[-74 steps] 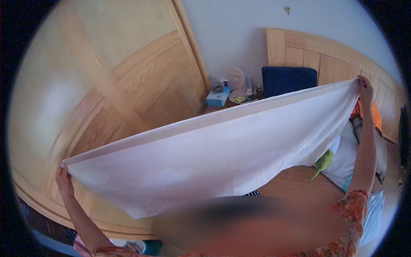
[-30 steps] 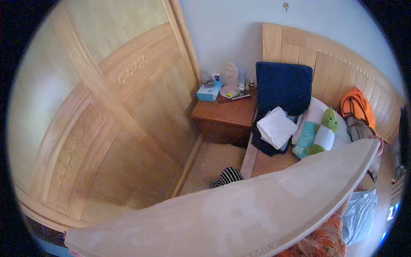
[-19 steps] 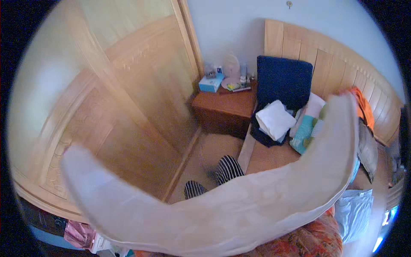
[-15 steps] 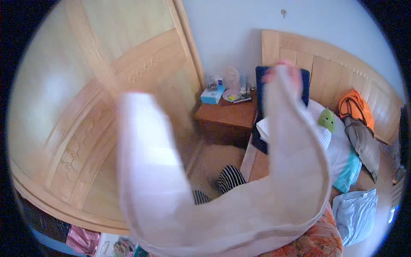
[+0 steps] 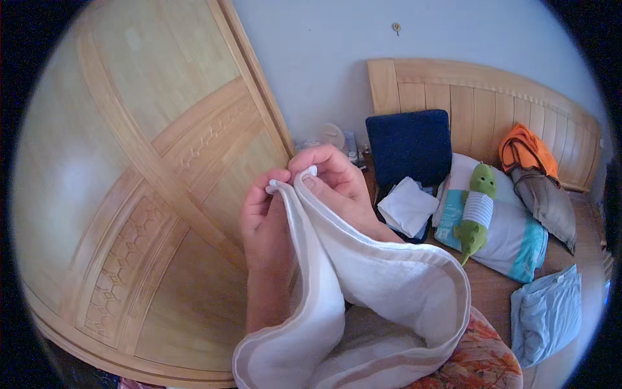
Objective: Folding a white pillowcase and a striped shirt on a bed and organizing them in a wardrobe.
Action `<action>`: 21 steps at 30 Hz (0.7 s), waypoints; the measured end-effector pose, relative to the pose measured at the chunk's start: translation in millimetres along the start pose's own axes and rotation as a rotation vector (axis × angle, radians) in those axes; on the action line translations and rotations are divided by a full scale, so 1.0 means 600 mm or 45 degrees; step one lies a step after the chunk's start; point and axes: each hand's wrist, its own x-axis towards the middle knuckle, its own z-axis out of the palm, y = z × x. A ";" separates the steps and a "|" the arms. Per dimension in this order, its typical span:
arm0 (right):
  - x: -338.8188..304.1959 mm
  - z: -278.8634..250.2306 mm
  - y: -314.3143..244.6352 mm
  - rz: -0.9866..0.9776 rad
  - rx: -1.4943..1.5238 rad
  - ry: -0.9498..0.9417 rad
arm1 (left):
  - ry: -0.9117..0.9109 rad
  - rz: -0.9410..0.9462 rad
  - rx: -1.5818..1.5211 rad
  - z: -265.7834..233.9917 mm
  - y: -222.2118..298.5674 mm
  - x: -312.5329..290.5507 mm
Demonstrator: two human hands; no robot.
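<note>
A white cloth (image 5: 395, 275) with a beige border hangs in a wide loop in front of me. My left hand (image 5: 264, 223) pinches one upper corner between thumb and fingers. Close beside it, my right hand (image 5: 337, 188) is closed on the other corner, so that the two corners are almost touching. Below the hands the cloth bows outward and hides part of both forearms.
A wooden wardrobe (image 5: 175, 149) fills the left. On the bed, right, lie a dark blue cushion (image 5: 409, 146), a folded white cloth (image 5: 407, 206), a pillow (image 5: 508, 223), a green plush toy (image 5: 476, 211), an orange garment (image 5: 528, 154) and folded light-blue clothing (image 5: 547, 318).
Both hands have come together from wide apart, bringing the cloth's corners side by side. The outstretched cloth now loops below them. The view has shifted, showing more of the bed.
</note>
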 end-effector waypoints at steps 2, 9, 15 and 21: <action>0.004 -0.008 0.000 -0.028 -0.102 -0.028 | -0.042 -0.024 -0.056 -0.008 0.002 0.001; 0.024 -0.037 0.018 -0.265 -0.368 -0.237 | -0.151 -0.212 -0.158 -0.047 0.002 0.008; 0.024 -0.038 0.015 0.093 0.023 -0.329 | -0.281 -0.216 -0.152 -0.037 -0.001 0.005; 0.032 -0.061 0.009 0.088 -0.359 -0.374 | -0.450 -0.532 0.007 -0.051 0.013 0.000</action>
